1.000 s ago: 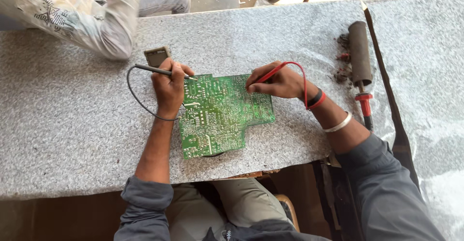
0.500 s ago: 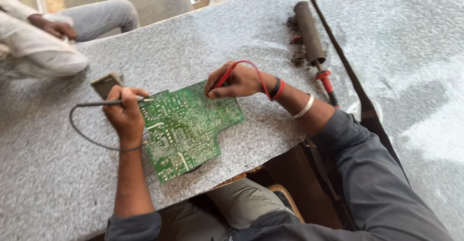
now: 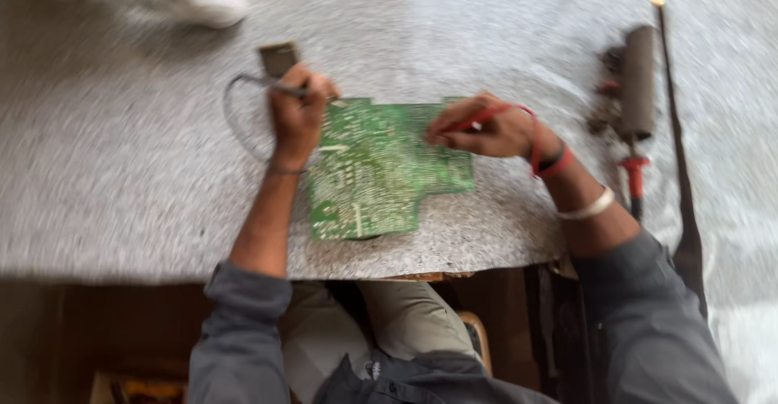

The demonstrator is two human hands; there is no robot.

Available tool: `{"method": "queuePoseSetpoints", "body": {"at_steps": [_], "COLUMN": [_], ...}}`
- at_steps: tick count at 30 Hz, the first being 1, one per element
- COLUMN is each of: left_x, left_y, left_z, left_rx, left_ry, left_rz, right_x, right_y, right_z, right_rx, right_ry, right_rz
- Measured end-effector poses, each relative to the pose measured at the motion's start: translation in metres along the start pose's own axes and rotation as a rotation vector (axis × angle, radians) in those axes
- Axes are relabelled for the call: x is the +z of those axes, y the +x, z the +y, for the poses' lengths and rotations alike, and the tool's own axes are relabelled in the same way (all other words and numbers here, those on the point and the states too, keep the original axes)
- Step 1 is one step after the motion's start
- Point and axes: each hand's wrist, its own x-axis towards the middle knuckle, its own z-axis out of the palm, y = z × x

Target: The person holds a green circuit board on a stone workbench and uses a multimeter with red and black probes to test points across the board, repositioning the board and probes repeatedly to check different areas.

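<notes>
Two hands work over the green circuit board (image 3: 381, 169) near the tabletop's near edge: left hand (image 3: 296, 116) closed on black probe (image 3: 284, 89), right hand (image 3: 490, 128) pinching red probe (image 3: 474, 119), tips facing inward.

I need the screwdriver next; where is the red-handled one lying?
In the head view, the red-handled screwdriver lies right of the right hand, below a dark cylindrical tool.
</notes>
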Motion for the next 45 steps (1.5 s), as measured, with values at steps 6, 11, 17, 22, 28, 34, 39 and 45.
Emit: {"method": "queuePoseSetpoints", "body": {"at_steps": [6,11,17,22,28,34,39,45], "left_x": [-0.002,-0.001,0.001,-0.004,-0.002,-0.002,0.002,0.002], "left_y": [0.008,0.017,0.026,0.026,0.025,0.024,0.021,0.023], "left_z": [-0.001,0.006,0.018,0.027,0.024,0.018,0.010,-0.013], "left_rx": [0.096,0.063,0.246,0.176,0.167,0.167,0.178,0.263], "left_ry": [0.182,0.274,0.289,0.268,0.253,0.260,0.221,0.421], "left_rz": [0.027,0.019,0.087,0.096,0.082,0.061,0.087,0.115], "right_x": [0.001,0.007,0.015,0.019,0.021,0.020,0.021,0.033], "right_y": [0.004,0.008,0.011,0.012,0.012,0.009,0.009,0.006], "right_z": [-0.011,-0.025,-0.029,-0.031,-0.020,-0.012,-0.015,-0.014], "right_rx": [-0.064,0.158,0.185,0.143,0.112,0.155,0.218,0.208], "right_ry": [-0.202,-0.245,-0.230,-0.398,-0.291,-0.256,-0.117,0.046], "right_rz": [-0.013,0.051,0.058,0.095,0.081,0.079,0.110,0.270]}}
